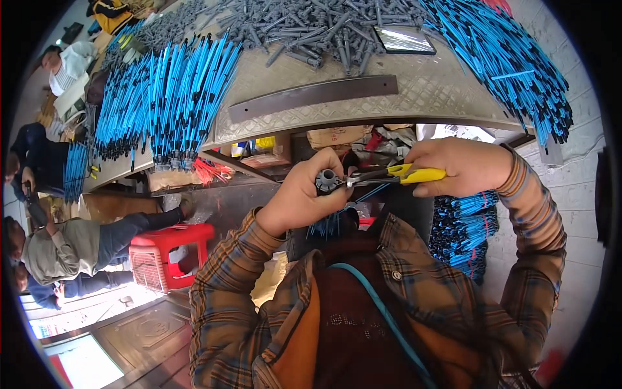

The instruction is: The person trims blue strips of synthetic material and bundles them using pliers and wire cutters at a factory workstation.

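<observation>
Just beyond my chest, my left hand point(307, 192) is closed round a dark grey ribbed plastic fitting point(328, 182), its round end with a centre hole turned up. My right hand point(453, 167) grips pliers with yellow handles point(421, 176). The metal jaws reach left to the fitting's side, next to my left fingertips. Whether the jaws pinch anything there is too small to tell. Thin blue tubes show below the pliers, partly hidden by my hands.
A patterned table point(311, 113) spans ahead, bearing a brown metal strip point(314, 97), heaped grey plastic parts point(291, 26) and blue tubes with black ends point(188, 97). More blue tubes point(505, 65) lie far right. At left stand a red stool point(165, 256) and several people.
</observation>
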The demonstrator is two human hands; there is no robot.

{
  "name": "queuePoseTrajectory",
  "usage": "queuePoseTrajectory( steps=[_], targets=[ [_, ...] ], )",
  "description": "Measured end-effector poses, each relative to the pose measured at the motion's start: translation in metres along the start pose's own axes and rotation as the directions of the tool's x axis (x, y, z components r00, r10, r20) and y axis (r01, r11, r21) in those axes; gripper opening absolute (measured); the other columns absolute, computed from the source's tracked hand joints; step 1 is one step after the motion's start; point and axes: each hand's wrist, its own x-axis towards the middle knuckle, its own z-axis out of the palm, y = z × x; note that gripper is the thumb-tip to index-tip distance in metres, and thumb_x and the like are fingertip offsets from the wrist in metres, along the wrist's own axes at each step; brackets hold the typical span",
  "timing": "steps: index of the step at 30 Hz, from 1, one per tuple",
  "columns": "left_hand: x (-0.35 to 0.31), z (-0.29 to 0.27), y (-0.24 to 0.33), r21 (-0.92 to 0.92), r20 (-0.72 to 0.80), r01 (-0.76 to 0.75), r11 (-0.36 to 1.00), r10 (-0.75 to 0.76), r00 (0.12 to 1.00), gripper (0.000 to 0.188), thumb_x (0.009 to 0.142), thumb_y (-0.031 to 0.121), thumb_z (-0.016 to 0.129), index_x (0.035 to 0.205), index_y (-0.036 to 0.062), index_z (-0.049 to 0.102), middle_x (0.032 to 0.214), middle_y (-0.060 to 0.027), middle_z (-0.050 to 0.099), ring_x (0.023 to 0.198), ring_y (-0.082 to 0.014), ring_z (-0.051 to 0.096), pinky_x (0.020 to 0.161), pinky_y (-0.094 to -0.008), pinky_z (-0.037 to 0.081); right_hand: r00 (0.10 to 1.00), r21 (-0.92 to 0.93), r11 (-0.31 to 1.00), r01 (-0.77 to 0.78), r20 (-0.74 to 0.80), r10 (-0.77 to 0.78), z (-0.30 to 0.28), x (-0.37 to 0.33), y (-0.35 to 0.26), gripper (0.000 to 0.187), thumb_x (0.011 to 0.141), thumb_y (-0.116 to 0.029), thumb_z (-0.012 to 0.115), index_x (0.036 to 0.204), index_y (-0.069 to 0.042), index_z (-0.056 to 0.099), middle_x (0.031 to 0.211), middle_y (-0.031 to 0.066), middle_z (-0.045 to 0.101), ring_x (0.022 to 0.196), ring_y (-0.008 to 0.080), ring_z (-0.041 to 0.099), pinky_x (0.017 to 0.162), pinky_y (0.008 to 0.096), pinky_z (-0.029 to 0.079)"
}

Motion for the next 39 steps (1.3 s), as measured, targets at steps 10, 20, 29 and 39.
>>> queuePoseTrajectory(
  steps=[10, 20, 29, 39],
  targets=[
    [0.0, -0.002, -0.01, 0.198, -0.077, -0.144, 0.97, 0.162, 0.984, 0.03, 0.067, 0.014, 0.064, 0.09, 0.0033, 0.049, 0.082, -0.0156, 0.056, 0.075, -0.0247, 0.056, 0.067, -0.0352, 0.044, 0.975, -0.142, 0.988, -0.056, -0.223, 0.024, 0.008, -0.005, -0.018, 0.024, 0.068, -0.019, 0.065, 0.086, -0.004, 0.059, 0.079, 0.0144, 0.054, 0.077, 0.0344, 0.053, 0.068, 0.0399, 0.043],
    [-0.015, -0.007, -0.006, -0.048, -0.008, -0.296, 0.954, 0.296, 0.955, 0.042, 0.066, 0.024, 0.076, 0.091, 0.0037, 0.05, 0.08, -0.0068, 0.056, 0.075, -0.0154, 0.054, 0.063, -0.0317, 0.042, 0.966, 0.598, 0.764, -0.244, 0.215, 0.141, 0.081, -0.01, 0.065, 0.035, 0.071, -0.011, 0.059, 0.104, 0.001, 0.054, 0.079, 0.0063, 0.059, 0.071, 0.0199, 0.059, 0.066, 0.0269, 0.046],
    [-0.01, -0.006, -0.015, -0.109, 0.039, -0.13, 0.985, 0.135, 0.99, 0.045, 0.068, 0.024, 0.075, 0.1, 0.0038, 0.052, 0.092, -0.0077, 0.057, 0.082, -0.0153, 0.052, 0.067, -0.0314, 0.041, 0.986, 0.504, 0.863, 0.026, -0.155, 0.06, 0.066, 0.006, -0.006, 0.051, 0.074, -0.014, 0.058, 0.121, 0.0, 0.042, 0.094, 0.0111, 0.058, 0.081, 0.0181, 0.058, 0.069, 0.0277, 0.045],
    [-0.008, -0.006, -0.013, -0.176, 0.151, -0.072, 0.982, 0.099, 0.984, 0.044, 0.07, 0.025, 0.075, 0.101, 0.0035, 0.052, 0.084, -0.0073, 0.058, 0.078, -0.0141, 0.053, 0.064, -0.0286, 0.043, 0.997, 0.582, 0.81, -0.076, 0.025, 0.075, 0.121, -0.001, 0.052, 0.051, 0.075, -0.027, 0.064, 0.115, 0.0, 0.047, 0.096, 0.0115, 0.058, 0.087, 0.0214, 0.058, 0.075, 0.0329, 0.046]
  ],
)
